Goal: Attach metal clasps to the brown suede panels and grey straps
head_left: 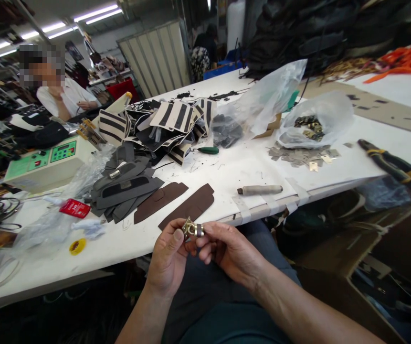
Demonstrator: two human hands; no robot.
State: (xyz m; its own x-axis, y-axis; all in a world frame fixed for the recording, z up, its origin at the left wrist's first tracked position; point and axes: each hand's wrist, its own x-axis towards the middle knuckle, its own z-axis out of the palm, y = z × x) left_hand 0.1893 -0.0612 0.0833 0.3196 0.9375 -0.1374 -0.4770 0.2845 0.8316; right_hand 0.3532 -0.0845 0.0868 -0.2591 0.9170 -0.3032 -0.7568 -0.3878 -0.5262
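Just off the table's front edge, both my hands pinch one small brass-coloured metal clasp (193, 229) between them. My left hand (169, 255) grips its flat plate end with thumb and fingers. At the ring-shaped end, which has a dark band, my right hand (226, 246) closes with thumb and forefinger. Two dark brown leather pieces, one (160, 202) on the left and the other (188, 205) nearer my hands, lie flat on the table beyond. To the right of them rests a short grey rod (260, 189) with a dark tip.
Grey pieces (126, 186) and striped pieces (173, 119) are heaped at the left and middle. A plastic bag (316, 119) of metal parts, pliers (393, 160) and a green-handled awl (207, 150) lie on the white table (223, 172). A control box (47, 162) stands left; a person sits beyond.
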